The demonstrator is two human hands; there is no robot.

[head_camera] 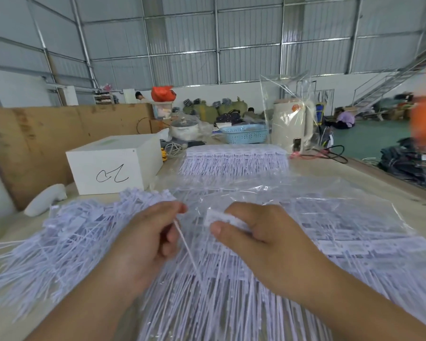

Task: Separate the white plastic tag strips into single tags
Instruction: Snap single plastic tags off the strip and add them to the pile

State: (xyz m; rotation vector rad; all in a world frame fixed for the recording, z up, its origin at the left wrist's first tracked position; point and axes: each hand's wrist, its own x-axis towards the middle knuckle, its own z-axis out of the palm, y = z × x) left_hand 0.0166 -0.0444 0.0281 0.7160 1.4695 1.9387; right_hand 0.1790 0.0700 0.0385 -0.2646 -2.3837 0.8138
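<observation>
Left hand: the left hand (145,244) pinched a single tag (187,252) by its thin tail, fingers curled.
Right hand: the right hand (258,239) gripped a short tag strip (221,217) between thumb and fingers, just beside the left.
Loose pile: separated tags (67,239) lay heaped at the left on the table (330,168).
Behind: a white box (113,163) and a stacked tag bundle (234,158).

White tag strips (231,291) heaped on table; single tag (187,247) apparently lifted.

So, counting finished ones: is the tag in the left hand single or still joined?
Single: the left hand pinches one tag, apart from the strip.
</observation>
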